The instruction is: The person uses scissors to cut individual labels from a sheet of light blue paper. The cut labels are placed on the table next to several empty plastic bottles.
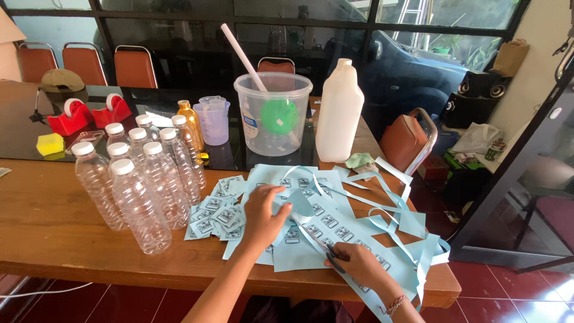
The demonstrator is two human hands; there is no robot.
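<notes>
While the right hand (357, 263) grips a pair of scissors (326, 248) whose blades run into a light blue sheet (311, 251), the left hand (263, 212) pinches the same sheet a little farther up, its fingers curled on the paper. That sheet, printed with rows of small labels, lies on the near right part of the wooden desk (48, 221), with long cut-off strips (388, 209) curling away to the right. Just left of the hands sits a heap of cut labels (215, 218). Farther left stands a cluster of clear plastic bottles (140, 173) with white caps. Beyond the paper stand a clear bucket (273, 113) holding a white stick and a green funnel, and to its right a tall white jug (339, 113). Two red tape dispensers (89, 113) rest at the far left.
</notes>
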